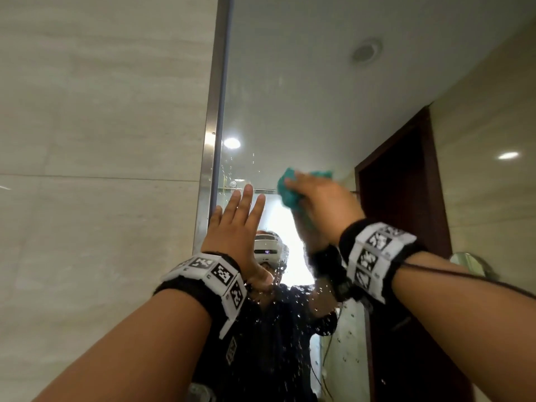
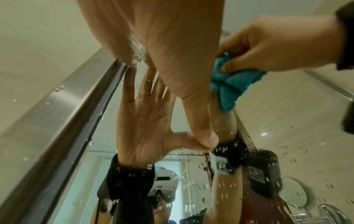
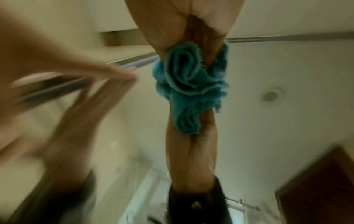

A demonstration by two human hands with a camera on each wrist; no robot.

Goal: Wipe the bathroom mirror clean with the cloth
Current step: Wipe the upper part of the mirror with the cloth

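Mirror (image 1: 304, 91) glass taking both hands at once, low on its left side beside the steel frame strip (image 1: 211, 134). Bracing with the left hand (image 1: 233, 224): fingers straight and spread, palm flat toward the glass, thumb tip (image 2: 207, 137) meeting its own reflection, so touching there; probably steadying the body for the reach. Gripping the teal cloth (image 1: 290, 191) with the right hand (image 1: 324, 198), fingers curled round a bunched wad, folds spilling out above and below the knuckles, wad pressing against the glass just right of the left fingertips. Bunching likely giving a firm pad to scrub with. Reaching up and forward with both forearms, wrists bent back, marker bands (image 1: 374, 256) on each. Right-wrist view blurring heavily, suggesting a stroke in progress. Water droplets (image 2: 283, 147) clinging lower down and near the frame, glass above the hands looking hazy and streaked, so wiping seeming far from finished. Beige wall tile (image 1: 101, 111) lying to the left of the frame.
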